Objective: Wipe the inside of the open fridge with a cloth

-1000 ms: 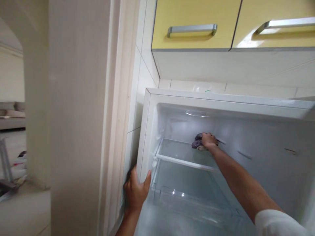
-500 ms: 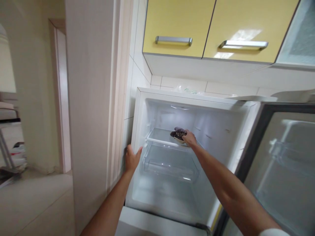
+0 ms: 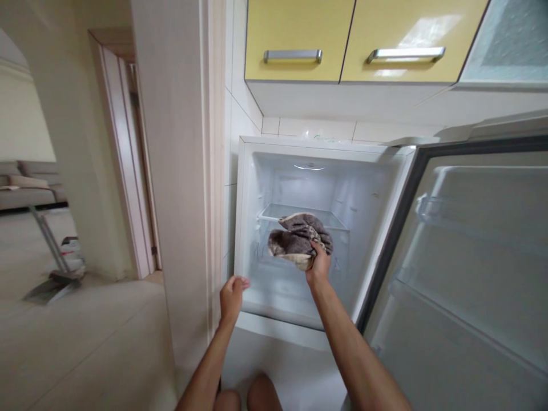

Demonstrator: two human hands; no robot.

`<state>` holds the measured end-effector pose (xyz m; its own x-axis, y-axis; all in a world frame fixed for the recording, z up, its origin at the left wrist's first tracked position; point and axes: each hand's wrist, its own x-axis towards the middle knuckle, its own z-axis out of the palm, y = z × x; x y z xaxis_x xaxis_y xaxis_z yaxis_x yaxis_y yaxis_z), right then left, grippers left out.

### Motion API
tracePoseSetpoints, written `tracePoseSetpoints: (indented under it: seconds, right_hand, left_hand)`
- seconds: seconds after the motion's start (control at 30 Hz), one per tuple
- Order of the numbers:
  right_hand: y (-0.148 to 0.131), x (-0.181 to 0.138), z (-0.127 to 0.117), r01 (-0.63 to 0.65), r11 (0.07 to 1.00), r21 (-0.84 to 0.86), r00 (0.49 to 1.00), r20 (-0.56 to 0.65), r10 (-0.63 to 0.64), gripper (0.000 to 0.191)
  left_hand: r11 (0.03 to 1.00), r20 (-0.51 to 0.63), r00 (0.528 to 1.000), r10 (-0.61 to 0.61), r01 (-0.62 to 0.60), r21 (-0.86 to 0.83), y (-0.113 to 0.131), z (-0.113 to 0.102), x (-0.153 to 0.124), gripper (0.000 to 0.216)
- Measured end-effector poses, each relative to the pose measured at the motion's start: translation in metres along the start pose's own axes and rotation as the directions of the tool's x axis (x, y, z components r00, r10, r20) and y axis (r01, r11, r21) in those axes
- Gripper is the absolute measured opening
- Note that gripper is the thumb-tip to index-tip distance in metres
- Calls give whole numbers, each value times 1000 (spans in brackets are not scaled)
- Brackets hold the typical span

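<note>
My right hand [image 3: 319, 265] grips a bunched grey-brown cloth [image 3: 295, 240] with cream edges and a patterned patch. It holds the cloth in front of the open refrigerator [image 3: 299, 308], hiding part of the glass shelf [image 3: 274, 212] and what lies below. My left hand [image 3: 232, 295] is at the lower left front edge of the refrigerator, fingers curled in and nothing visible in them. Whether it touches the edge I cannot tell.
At the right the refrigerator door [image 3: 475, 257] stands wide, with clear racks inside it. Yellow cabinets [image 3: 295, 28] hang above. A pale door frame [image 3: 184, 171] rises close on the left; beyond it are a dustpan [image 3: 53, 285] and a sofa [image 3: 29, 191].
My right hand has drawn the cloth from the shelf towards me, and more of it shows. My left hand has moved down the refrigerator's edge and its fingers have curled in.
</note>
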<state>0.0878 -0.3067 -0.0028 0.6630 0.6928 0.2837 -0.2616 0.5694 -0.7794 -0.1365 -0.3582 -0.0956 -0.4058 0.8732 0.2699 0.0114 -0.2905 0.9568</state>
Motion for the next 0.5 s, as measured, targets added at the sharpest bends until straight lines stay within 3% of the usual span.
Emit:
tracePoseSetpoints:
  seconds: [0.13,0.27,0.4,0.5]
  right_hand:
    - [2,-79,-52,-295,921,256,955,47,293,37]
    - [-6,-132,-100,-405,880,247,912,43,408,28]
    - [-26,-162,-132,-376,909,183,920,-47,390,30]
    - [-44,-174,-145,-303,948,94,949,-66,309,31]
  left_hand:
    - [972,62,992,-114,124,-201,-15,9,-71,48]
    - [831,125,936,-329,350,-433,-27,14,-136,49]
    - [619,334,798,-501,600,-507,-33,10,-181,52]
    - [493,486,682,-547,732,-471,-30,8,-203,56]
